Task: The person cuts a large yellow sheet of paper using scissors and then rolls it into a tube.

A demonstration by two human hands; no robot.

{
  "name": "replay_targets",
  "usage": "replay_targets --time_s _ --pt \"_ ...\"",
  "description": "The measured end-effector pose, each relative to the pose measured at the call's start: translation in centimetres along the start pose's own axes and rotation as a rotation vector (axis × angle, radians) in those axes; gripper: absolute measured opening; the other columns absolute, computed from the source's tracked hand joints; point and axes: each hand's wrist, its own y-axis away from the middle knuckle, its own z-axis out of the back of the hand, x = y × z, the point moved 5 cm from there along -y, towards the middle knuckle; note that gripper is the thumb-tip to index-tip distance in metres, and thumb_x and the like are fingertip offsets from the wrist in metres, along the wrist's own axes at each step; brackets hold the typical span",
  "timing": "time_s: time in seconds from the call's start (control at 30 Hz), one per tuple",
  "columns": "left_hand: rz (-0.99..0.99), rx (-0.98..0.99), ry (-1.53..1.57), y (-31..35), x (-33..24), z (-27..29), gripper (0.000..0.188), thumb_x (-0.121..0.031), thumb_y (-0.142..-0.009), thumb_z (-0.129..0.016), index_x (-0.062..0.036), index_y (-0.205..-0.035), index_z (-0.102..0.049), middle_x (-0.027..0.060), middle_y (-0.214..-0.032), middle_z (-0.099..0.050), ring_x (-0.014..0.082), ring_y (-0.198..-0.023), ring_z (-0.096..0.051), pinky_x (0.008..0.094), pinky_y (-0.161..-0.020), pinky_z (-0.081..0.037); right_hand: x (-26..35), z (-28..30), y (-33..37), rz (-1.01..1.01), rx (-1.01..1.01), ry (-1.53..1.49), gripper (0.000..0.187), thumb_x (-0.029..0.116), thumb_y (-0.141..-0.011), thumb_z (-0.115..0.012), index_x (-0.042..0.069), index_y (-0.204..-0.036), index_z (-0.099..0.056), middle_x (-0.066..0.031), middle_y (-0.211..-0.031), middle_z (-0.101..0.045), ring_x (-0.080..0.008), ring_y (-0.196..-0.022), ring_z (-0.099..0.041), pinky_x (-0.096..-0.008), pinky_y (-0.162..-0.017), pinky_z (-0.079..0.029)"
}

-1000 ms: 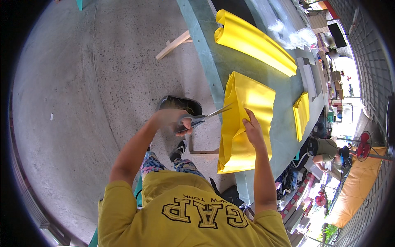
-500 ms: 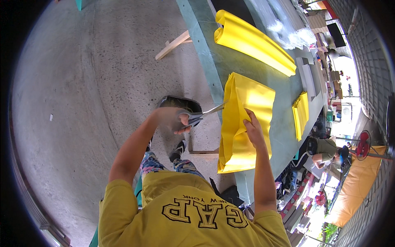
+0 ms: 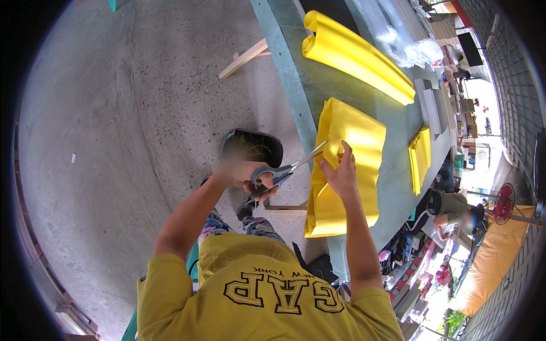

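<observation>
A folded, glossy bright-yellow sheet (image 3: 364, 136) lies on the grey-green worktop (image 3: 393, 153), partly overhanging the edge. At its left side, the left hand (image 3: 248, 175) curls around the grey handles of metal-bladed scissors (image 3: 284, 172), whose tips meet its left margin. Over its middle, the right hand (image 3: 343, 175) has thumb and fingers spread. Beyond it rests a long, loosely rolled yellow sheet (image 3: 358, 57).

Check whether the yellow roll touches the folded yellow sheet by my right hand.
Apart. The head view shows a strip of greenish tabletop between the yellow roll and the folded yellow sheet.
</observation>
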Motion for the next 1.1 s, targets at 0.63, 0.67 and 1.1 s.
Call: replay_targets --time_s 0.63,0.67,1.1 --pt "-0.376 -0.196 0.153 -1.5 3.6 -0.3 0.036 -0.026 -0.071 -0.065 -0.0001 -0.094 -0.055 0.0076 -0.072 -0.06 0.0109 -0.064 -0.055 0.0208 -0.05 -0.038 -2.2 3.3 1.1 0.064 0.312 -0.591 0.083 -0.007 -0.072 -0.05 0.015 -0.142 -0.012 -0.0178 -0.129 -0.039 -0.0245 -0.124 -0.036 -0.0316 -0.096 -0.035" --pt "-0.4 -0.299 0.15 -2.0 4.1 -0.4 0.036 -0.025 -0.071 -0.067 -0.0009 -0.094 -0.054 0.0072 -0.073 -0.06 0.0105 -0.066 -0.054 0.0209 -0.052 -0.038 -2.1 3.4 1.3 0.092 0.305 -0.629 0.08 -0.009 -0.073 -0.046 0.016 -0.142 -0.012 -0.0184 -0.13 -0.038 -0.0247 -0.125 -0.036 -0.0311 -0.097 -0.034" --pt "-0.499 -0.482 0.558 -9.9 2.1 -2.3 0.034 -0.021 -0.068 -0.078 -0.0032 -0.089 -0.057 0.0021 -0.075 -0.057 0.0117 -0.067 -0.052 0.0242 -0.063 -0.041 2.0 3.3 2.8 0.011 0.244 -0.176 0.037 -0.003 -0.08 -0.043 0.001 -0.116 -0.053 -0.0217 -0.125 -0.046 -0.0342 -0.111 -0.049 -0.0346 -0.092 -0.041"
